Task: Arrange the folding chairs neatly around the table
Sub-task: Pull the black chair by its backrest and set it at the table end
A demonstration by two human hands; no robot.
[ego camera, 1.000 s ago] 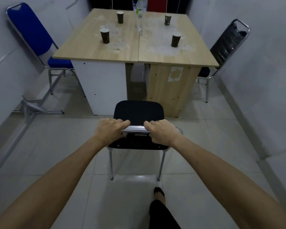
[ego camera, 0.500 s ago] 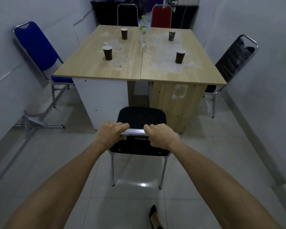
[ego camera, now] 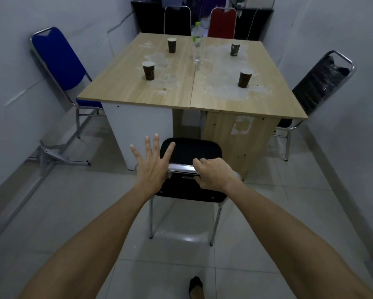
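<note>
- Fingers (ego camera: 154, 140) of my left hand (ego camera: 152, 164) are spread wide and flat, gripping nothing; the hand sits above the left end of the chair's (ego camera: 190, 152) top rail, and I cannot tell whether the palm touches it.
- Right hand (ego camera: 213, 172) is curled tight around the chrome rail (ego camera: 182, 168) at the top of the backrest, fingers wrapped over the front, thumb below.
- That chair is black, on four chrome legs, facing the near edge of the table (ego camera: 190, 87), its seat just short of the gap between the two pedestals.
- I see the table as two wood-topped halves butted together, with white smears across both tops.
- Four dark cups stand on it: near-left (ego camera: 148, 70), far-left (ego camera: 172, 45), far-right (ego camera: 235, 49), near-right (ego camera: 245, 78).
- Clear bottle (ego camera: 197, 43) with a green cap stands upright on the seam, toward the far end.
- Blue chair (ego camera: 60, 61) is on the left side, its back close to the wall and its seat tucked under the table edge.
- Wrapped black chair (ego camera: 323, 83) is on the right side, seat likewise under the edge.
- At the far end, a black chair (ego camera: 177, 20) and a red chair (ego camera: 223, 23) stand side by side.
- Folded metal frame (ego camera: 58, 155) lies on the tiles by the left wall.
- My foot (ego camera: 196, 287) shows at the bottom edge.
</note>
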